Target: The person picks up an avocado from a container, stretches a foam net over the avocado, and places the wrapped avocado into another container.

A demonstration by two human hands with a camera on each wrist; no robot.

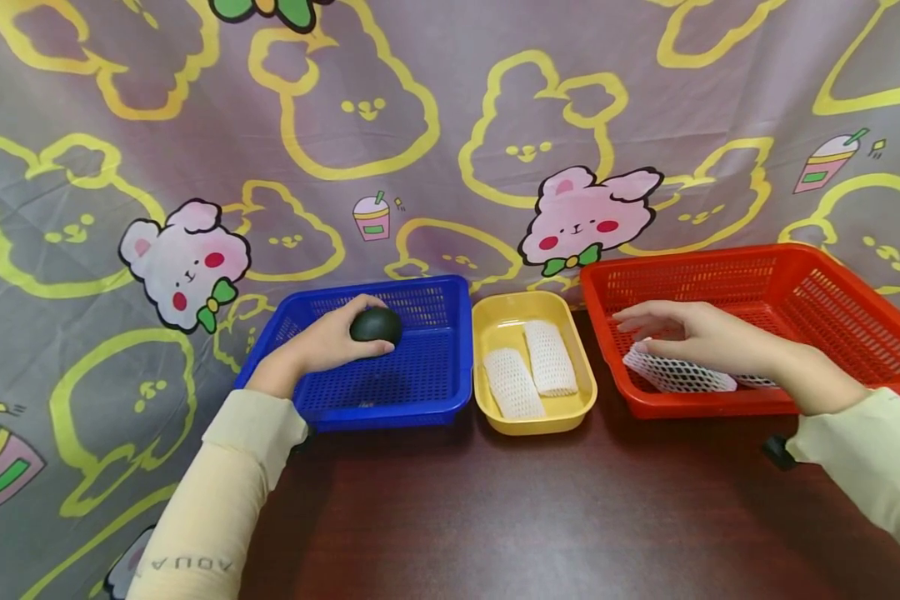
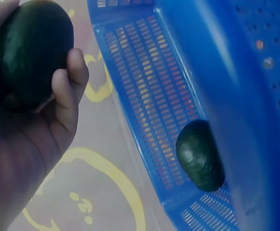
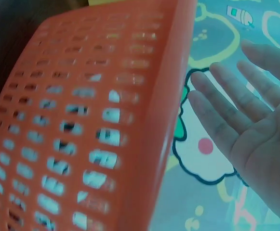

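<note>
My left hand (image 1: 333,337) holds a dark green, oval avocado (image 1: 376,326) above the blue basket (image 1: 450,408); thumb and fingers curl round its sides. The left wrist view shows that avocado (image 2: 33,55) above the rim, and a second avocado (image 2: 200,156) lying inside the basket. My right hand (image 1: 701,337) hovers over the left part of the red basket (image 1: 727,406), its fingers stretched out and holding nothing. Beneath it lies a white foam net sleeve (image 1: 678,372) with something dark inside. Another net sleeve (image 1: 756,381) is mostly hidden under the hand and wrist.
Between the two baskets stands a yellow tray (image 1: 536,425) with two white foam net sleeves (image 1: 513,383) lying side by side. All three containers sit at the back of the dark brown table (image 1: 525,517). A patterned curtain (image 1: 450,125) hangs close behind them.
</note>
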